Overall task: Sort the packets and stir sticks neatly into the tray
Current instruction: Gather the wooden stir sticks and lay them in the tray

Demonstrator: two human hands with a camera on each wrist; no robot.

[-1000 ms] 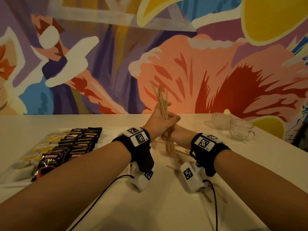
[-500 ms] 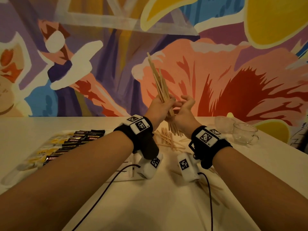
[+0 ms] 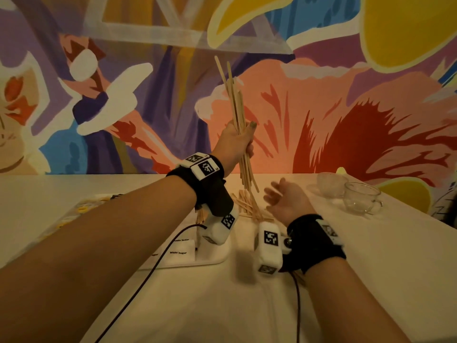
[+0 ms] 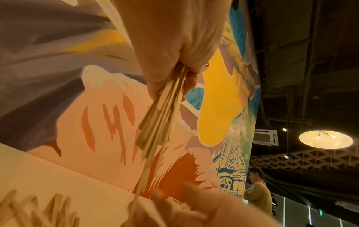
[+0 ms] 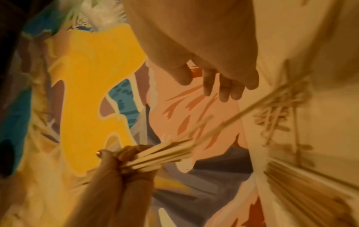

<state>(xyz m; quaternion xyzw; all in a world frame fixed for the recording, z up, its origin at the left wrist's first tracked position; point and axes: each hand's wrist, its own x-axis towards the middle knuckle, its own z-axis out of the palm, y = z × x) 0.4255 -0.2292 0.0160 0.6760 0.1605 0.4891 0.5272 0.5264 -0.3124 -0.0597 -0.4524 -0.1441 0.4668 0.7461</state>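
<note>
My left hand is raised above the table and grips a bundle of wooden stir sticks almost upright; the same bundle fans out below the fist in the left wrist view. My right hand hovers lower and to the right with relaxed, spread fingers, holding nothing. Loose stir sticks lie in a heap on the table between the hands. The white tray lies at the left with white sugar packets near its front; my left arm hides most of it.
Two clear glass cups stand at the right on the white table, near the painted wall. More sticks lie in a row in the right wrist view. A person stands far off in the room.
My left hand has lifted the bundle of sticks higher. My right hand has let go of the bundle and dropped down to the right, fingers spread.
</note>
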